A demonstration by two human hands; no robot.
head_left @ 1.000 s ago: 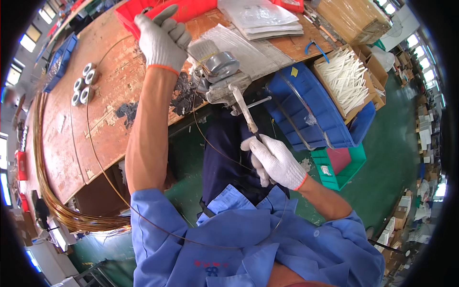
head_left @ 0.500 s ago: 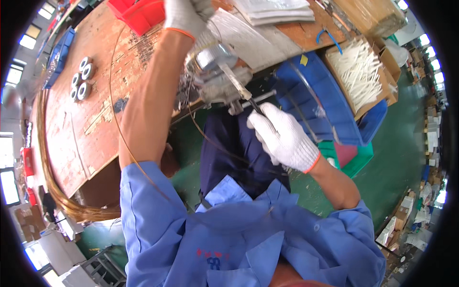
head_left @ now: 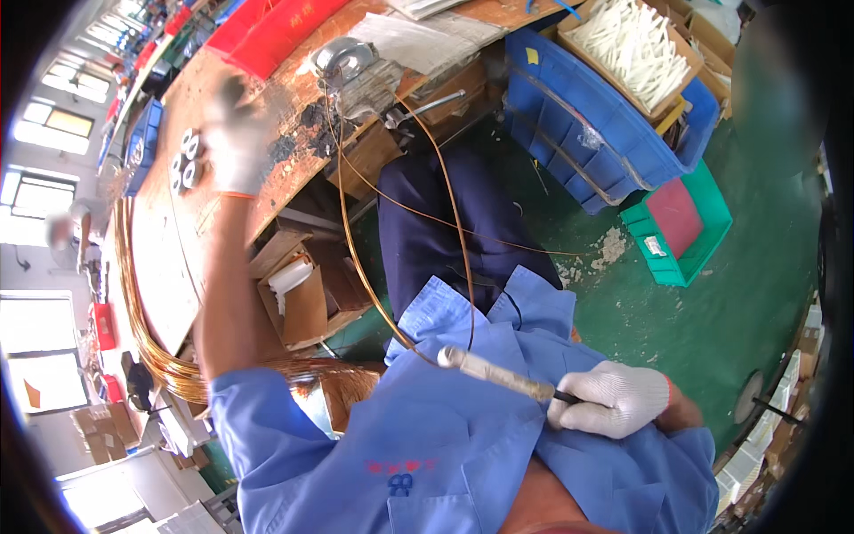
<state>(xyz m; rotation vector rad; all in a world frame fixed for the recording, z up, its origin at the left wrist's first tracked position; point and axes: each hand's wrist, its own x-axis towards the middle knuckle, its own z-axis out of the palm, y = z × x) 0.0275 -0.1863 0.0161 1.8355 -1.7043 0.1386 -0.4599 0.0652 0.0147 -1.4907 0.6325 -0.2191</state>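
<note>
My right hand (head_left: 614,400), in a white knitted glove, is closed around the black handle of a rod-like tool (head_left: 498,373). Pale wrapping covers the tool, which lies crosswise in front of my chest. My left hand (head_left: 238,147), gloved as well, is over the bench beside several small white-and-dark rings (head_left: 187,162). Motion smears its fingers, so a grip cannot be made out. At the bench edge a shiny round metal piece (head_left: 345,60) sits on a clamp-like metal fixture (head_left: 369,92). Copper-coloured wire (head_left: 351,240) loops from there across my lap.
A red bin (head_left: 267,40) and flat white sheets (head_left: 427,40) lie on the worn bench (head_left: 200,93). A thick copper wire bundle (head_left: 142,303) curves round its left end. To the right are a blue crate (head_left: 569,133), a box of white strips (head_left: 623,44) and a green bin (head_left: 703,240).
My left hand has left the metal fixture and moved left toward the rings. My right hand has drawn the wrapped tool back from the round metal piece to my chest. The view has shifted.
</note>
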